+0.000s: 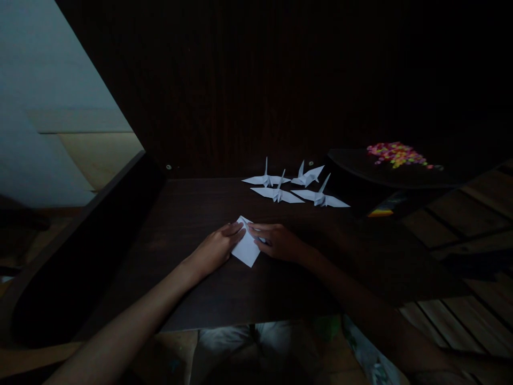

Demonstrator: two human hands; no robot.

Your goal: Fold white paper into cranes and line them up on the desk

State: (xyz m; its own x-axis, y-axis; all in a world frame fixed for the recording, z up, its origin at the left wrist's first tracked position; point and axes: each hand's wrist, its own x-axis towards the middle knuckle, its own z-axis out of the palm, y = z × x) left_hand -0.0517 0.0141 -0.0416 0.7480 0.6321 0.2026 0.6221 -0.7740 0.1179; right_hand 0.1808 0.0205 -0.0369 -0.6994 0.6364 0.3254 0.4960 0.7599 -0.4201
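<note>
A white sheet of origami paper [249, 254], folded into a small diamond, lies on the dark desk with one corner toward me. My left hand [222, 243] holds its upper left side, fingertips pressed near the top fold. From the other side my right hand [276, 240] grips the upper right edge, its fingers close together on the paper. Both sets of fingertips nearly meet at the top, and they hide part of the fold. Just beyond my hands stand several finished white paper cranes, one of them an origami crane [319, 199] nearest my right hand.
On a raised dark shelf [348, 160] at the right sits a pile of small, brightly coloured pieces [396, 154]. A dark upright panel [224, 96] closes off the back of the desk [192, 208]. A raised side board [76, 251] borders the left.
</note>
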